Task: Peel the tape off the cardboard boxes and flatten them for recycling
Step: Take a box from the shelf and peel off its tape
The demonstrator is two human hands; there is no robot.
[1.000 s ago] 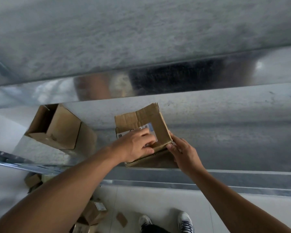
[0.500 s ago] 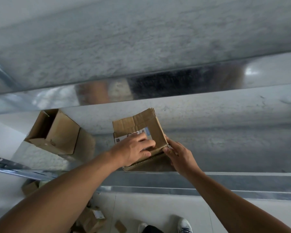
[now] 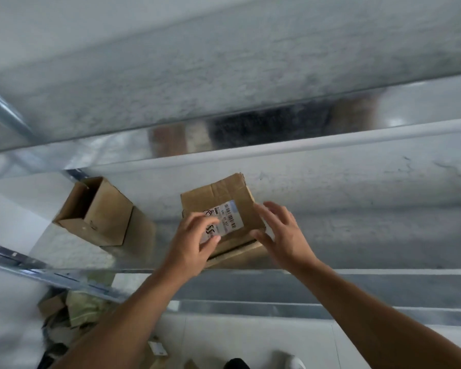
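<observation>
A flattened brown cardboard box [image 3: 218,209] with a white barcode label [image 3: 225,221] lies near the metal shelf's [image 3: 357,209] front edge, while an open, empty box [image 3: 96,211] stands well to its left.

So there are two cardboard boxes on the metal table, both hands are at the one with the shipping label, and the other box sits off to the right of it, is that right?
Not quite. The head view shows the other box, open at one end, to the left of the labelled box, not the right. The rest holds: both boxes sit on the metal table, with the left hand and right hand at the labelled one.
</observation>
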